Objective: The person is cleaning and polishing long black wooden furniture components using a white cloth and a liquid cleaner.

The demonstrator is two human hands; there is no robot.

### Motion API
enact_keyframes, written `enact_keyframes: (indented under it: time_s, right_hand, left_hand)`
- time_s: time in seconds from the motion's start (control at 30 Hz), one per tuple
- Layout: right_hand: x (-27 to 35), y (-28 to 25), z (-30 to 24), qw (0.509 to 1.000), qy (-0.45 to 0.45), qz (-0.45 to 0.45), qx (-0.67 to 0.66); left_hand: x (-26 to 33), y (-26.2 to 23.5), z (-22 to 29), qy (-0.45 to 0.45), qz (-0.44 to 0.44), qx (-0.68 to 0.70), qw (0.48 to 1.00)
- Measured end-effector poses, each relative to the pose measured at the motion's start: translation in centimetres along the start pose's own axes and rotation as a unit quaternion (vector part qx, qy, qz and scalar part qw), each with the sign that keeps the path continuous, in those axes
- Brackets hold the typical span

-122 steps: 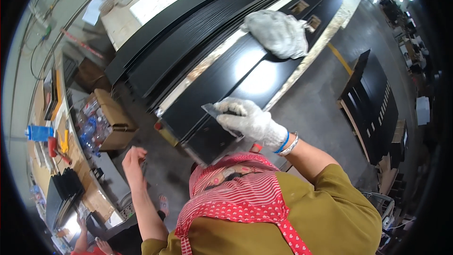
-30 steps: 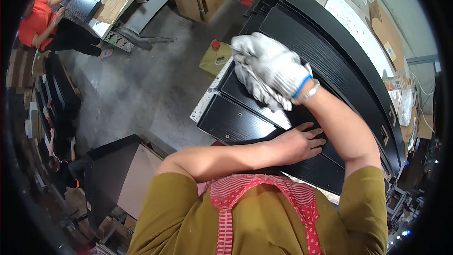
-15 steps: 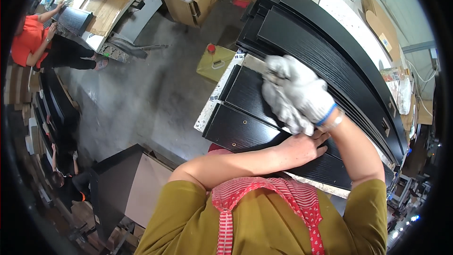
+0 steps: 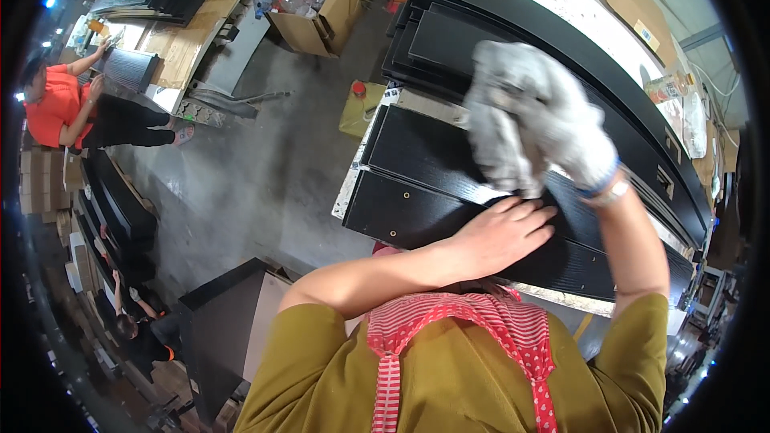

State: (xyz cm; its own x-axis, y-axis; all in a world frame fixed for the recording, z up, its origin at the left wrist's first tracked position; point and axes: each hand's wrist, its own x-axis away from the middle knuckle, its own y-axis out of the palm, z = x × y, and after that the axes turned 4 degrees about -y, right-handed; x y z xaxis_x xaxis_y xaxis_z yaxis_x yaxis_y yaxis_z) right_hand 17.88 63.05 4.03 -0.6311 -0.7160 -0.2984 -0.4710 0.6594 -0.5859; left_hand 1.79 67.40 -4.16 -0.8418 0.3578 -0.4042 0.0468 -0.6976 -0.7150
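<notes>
My left hand (image 4: pixel 504 232) is bare and lies with fingers spread on the nearest black wood-grain panel (image 4: pixel 449 212), which has small brass-coloured holes near its left end. Right above it, my right hand (image 4: pixel 565 116) wears a white knitted glove with a blue cuff edge. Its fingers are closed on a crumpled whitish cloth (image 4: pixel 501 140), blurred by motion, which hangs over the second black panel (image 4: pixel 421 140). The lower end of the cloth is close to my left fingertips; whether they touch I cannot tell.
Behind my right hand, long curved black panels (image 4: pixel 553 28) lie stacked on the bench. A yellow jug (image 4: pixel 358 116) with a red cap and a cardboard box (image 4: pixel 341 20) of plastic bottles stand on the floor. At left, a person in orange (image 4: pixel 60 104) works at another table.
My left hand has come out from under the cloth and its fingers have spread on the panel. My right hand has lifted the cloth slightly away. The whole view has shifted a little.
</notes>
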Motion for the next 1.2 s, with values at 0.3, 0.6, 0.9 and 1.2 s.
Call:
enact_keyframes:
  time_s: [0.3, 0.6, 0.9, 1.2]
  right_hand:
    - [5.7, 2.3, 2.1, 0.927, -0.160, -0.144, 0.308]
    - [-2.1, 5.9, -1.1, 0.960, 0.086, -0.259, 0.064]
    - [-4.5, 8.6, 1.6, 0.948, 0.132, -0.290, 0.020]
    - [-3.3, 9.1, -1.0, 0.969, -0.035, -0.168, 0.179]
  left_hand:
    - [7.6, -7.7, -5.3, -0.340, 0.101, -0.190, 0.916]
    - [8.4, -7.9, -6.3, -0.343, 0.105, -0.182, 0.916]
    - [7.2, -8.3, -6.7, -0.327, 0.126, -0.135, 0.927]
    - [6.8, -8.7, -5.9, -0.336, 0.146, -0.125, 0.922]
